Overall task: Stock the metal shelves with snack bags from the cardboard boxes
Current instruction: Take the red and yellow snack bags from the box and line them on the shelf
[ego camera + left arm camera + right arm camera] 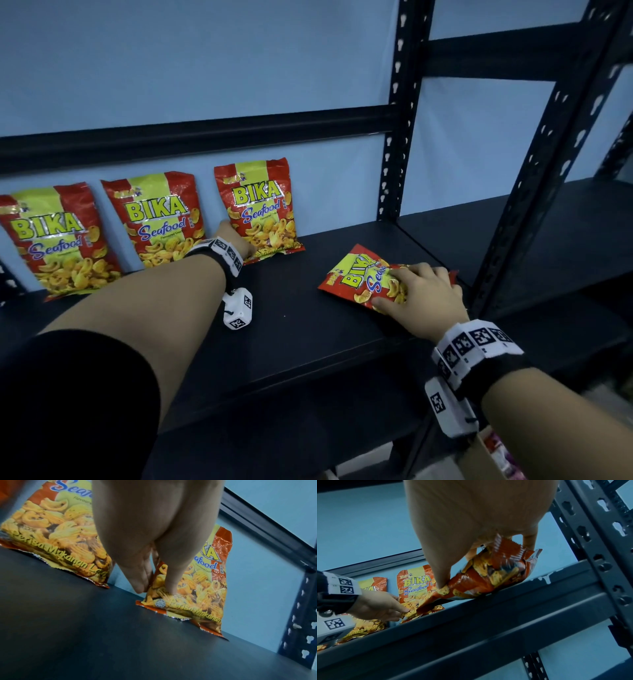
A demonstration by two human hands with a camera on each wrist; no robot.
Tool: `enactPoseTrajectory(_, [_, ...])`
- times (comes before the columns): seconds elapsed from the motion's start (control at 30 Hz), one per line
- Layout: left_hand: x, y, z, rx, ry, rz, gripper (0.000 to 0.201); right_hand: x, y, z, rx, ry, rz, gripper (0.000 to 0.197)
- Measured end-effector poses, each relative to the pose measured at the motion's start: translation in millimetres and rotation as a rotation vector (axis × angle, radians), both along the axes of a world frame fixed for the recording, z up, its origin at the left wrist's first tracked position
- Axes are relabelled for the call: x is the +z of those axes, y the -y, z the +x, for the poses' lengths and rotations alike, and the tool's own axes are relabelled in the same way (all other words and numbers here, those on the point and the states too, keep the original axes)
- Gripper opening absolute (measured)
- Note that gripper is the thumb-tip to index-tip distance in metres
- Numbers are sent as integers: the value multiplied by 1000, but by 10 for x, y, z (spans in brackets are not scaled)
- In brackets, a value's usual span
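Observation:
Three red-and-yellow snack bags lean upright against the back wall on the black metal shelf (308, 325): left bag (58, 240), middle bag (161, 219) and right bag (262, 209). My left hand (239, 241) pinches the right bag's lower left corner, thumb in front and fingers behind, as the left wrist view shows at the hand (154, 588) and bag (197, 588). A fourth snack bag (363, 277) lies tilted on the shelf further right. My right hand (419, 291) grips it from above, thumb on one side, fingers round the other; the right wrist view shows this bag (488, 577).
A perforated black upright (399, 137) stands behind the fourth bag and a front post (548, 171) just right of my right hand. A beam (205, 133) crosses above the bags. Another shelf bay (565, 233) continues right. An open cardboard box (489, 455) sits below at bottom right.

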State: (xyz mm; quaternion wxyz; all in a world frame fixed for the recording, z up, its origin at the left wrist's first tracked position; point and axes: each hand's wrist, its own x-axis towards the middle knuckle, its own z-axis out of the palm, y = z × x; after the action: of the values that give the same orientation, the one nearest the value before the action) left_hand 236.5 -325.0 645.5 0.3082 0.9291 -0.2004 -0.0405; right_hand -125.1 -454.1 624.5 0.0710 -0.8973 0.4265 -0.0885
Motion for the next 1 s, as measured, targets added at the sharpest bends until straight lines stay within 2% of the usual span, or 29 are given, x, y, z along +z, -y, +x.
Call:
enactPoseTrajectory(0.13, [77,26,26,24,-40,63,41,-4,11,-28,11,1,-1,86])
enactPoseTrajectory(0.2, [103,0,-27,12,-48,195,47,12,7,-30,17,-1,4,85])
enactPoseTrajectory(0.27, [71,2,-58,-51,-74,251,54,38,2,-28,23,8,8,83])
enactPoseTrajectory(0.4, [16,1,-260,-167,-177,233,43,96,-4,-40,10,37,26,78])
enactPoseTrajectory(0.5, [92,-15,-589,-351,-225,258,45,141,-17,-71,3,32,51,74])
enactPoseTrajectory(0.63, [191,-137,-1113,-582,-245,232,40,202,-68,-113,9,52,101,62])
enactPoseTrajectory(0.73, [186,-251,-1425,-687,-224,207,40,196,-170,-136,6,73,85,53])
enactPoseTrajectory(0.87, [79,-435,-1675,-784,-244,235,40,134,-454,-116,20,28,51,63])
enactPoseTrajectory(1.0, [-38,-586,-1702,-788,-164,186,35,98,-720,-75,50,10,101,68])
